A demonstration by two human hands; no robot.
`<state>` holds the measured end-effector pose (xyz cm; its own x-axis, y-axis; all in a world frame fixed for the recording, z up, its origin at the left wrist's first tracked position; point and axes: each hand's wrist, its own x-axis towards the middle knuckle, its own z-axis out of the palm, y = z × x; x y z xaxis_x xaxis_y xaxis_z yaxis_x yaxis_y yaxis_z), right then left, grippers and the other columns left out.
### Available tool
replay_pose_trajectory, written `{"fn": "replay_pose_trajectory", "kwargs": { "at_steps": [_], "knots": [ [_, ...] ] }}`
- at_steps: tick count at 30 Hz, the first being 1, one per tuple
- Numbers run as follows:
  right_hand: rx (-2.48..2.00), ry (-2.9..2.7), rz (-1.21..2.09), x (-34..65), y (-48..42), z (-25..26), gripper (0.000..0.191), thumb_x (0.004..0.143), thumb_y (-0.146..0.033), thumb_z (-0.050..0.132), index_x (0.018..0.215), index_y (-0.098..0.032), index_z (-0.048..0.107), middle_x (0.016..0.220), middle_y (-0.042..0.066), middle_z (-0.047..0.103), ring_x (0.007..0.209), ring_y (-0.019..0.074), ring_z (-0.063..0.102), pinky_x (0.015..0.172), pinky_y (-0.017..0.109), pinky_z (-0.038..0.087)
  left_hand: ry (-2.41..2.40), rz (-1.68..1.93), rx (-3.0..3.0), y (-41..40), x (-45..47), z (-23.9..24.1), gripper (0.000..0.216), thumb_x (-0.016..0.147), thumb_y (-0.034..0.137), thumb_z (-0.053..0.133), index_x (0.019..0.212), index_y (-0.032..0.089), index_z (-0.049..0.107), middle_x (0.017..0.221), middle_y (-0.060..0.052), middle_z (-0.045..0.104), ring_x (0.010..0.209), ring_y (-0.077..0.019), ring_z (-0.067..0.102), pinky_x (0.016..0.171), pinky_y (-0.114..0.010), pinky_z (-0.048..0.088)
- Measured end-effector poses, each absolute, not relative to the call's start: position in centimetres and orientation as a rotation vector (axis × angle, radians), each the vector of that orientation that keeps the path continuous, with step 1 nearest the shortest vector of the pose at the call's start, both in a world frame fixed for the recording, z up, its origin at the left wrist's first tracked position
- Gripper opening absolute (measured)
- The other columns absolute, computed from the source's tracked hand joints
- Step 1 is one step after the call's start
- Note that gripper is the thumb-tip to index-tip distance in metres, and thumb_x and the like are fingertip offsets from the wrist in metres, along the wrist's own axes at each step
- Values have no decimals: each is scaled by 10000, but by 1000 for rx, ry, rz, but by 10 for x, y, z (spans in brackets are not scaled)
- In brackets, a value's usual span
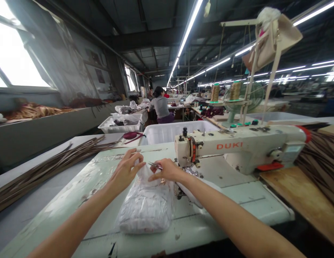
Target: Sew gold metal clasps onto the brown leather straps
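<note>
A clear plastic bag packed with white pieces lies on the pale green sewing table, in front of me. Pinched between the fingers of my left hand is the bag's upper end, pulled up off the table. My right hand is closed around small metal thread snips, their pointed blades towards the raised plastic. Whether the blades touch the bag I cannot tell. Just right of the hands stands a sewing machine, with white material lying by its needle area.
Brown strips lie along the left side, more strips at the right. A roll of dark red tape and a white bin are beyond the table. Thread cones stand behind the machine. Another person sits farther off.
</note>
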<state>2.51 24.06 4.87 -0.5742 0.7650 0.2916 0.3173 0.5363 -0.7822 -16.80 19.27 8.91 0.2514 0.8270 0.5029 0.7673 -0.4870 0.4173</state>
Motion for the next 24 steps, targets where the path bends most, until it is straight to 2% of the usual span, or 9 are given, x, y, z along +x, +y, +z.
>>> {"fn": "replay_pose_trajectory", "kwargs": {
  "at_steps": [2,5,8,10,14,18,24],
  "knots": [
    [-919,-2132,824,24,239,48,234,634,-374,730,672,-162,638,564,-52,504,561,96,453,532,194,320,1534,1073,2375,193,-167,91,201,860,398,477,791,217,530,1148,-63,448,1071,-234,493,728,-288,491],
    [-927,-1961,895,25,240,44,244,700,-393,665,673,-152,632,555,-58,487,538,84,428,504,187,295,1440,1169,2112,193,-168,93,236,795,440,573,916,241,534,1158,-62,477,1093,-246,495,772,-312,496],
    [-951,-1863,994,27,243,38,252,692,-390,663,703,-138,650,564,-58,514,524,82,432,488,182,288,1307,1168,1736,188,-170,90,570,700,422,692,1186,280,429,1273,-84,440,1101,-254,516,821,-346,495],
    [-984,-1874,992,26,244,34,232,695,-362,660,719,-132,672,572,-50,543,527,87,452,487,180,292,1290,1051,1606,183,-170,84,696,662,394,734,1260,278,397,1261,-96,465,1042,-253,558,816,-358,497],
    [-1020,-1889,912,23,243,31,197,748,-321,612,818,-157,695,665,-32,613,613,107,517,530,173,321,1316,962,1584,179,-168,74,652,688,373,717,1266,268,433,1132,-72,565,991,-249,580,805,-360,492],
    [-1084,-1921,809,26,241,38,166,757,-293,601,738,-151,684,628,-22,603,624,118,524,537,179,308,1281,1028,1583,183,-168,75,614,684,357,716,1237,267,465,1189,-79,552,1058,-260,554,830,-366,480],
    [-1127,-1990,687,30,233,46,187,754,-294,601,622,-166,638,554,-23,554,579,116,470,513,194,264,1433,1159,1702,191,-165,78,544,656,409,728,1142,247,543,1053,-51,616,1077,-260,544,896,-379,440]
  ]
}}
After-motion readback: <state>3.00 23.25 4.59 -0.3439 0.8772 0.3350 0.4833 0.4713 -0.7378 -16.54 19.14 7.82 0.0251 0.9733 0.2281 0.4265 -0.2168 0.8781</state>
